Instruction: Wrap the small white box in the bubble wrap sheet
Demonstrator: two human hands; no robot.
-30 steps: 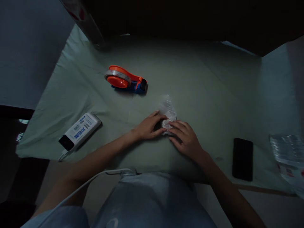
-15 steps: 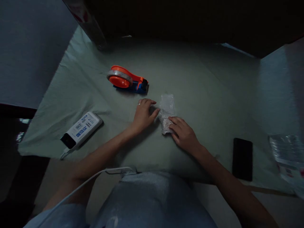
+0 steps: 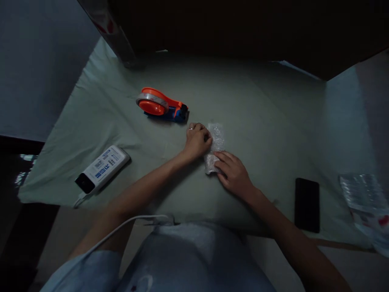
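A small bubble-wrap bundle (image 3: 215,145) lies on the pale green cloth (image 3: 261,121) in front of me. My left hand (image 3: 197,141), with a ring on one finger, has its fingers curled against the bundle's left side near the far end. My right hand (image 3: 232,173) presses its fingers on the bundle's near end, holding it down. What is inside the wrap is hidden.
An orange and blue tape dispenser (image 3: 159,104) sits just beyond my left hand. A white power bank (image 3: 101,169) with a cable lies at the left. A black phone (image 3: 306,204) lies at the right, with clear plastic packets (image 3: 364,194) at the far right edge.
My left hand has moved away from me along the bundle and curled onto its far left side. The right hand has stayed on the near end.
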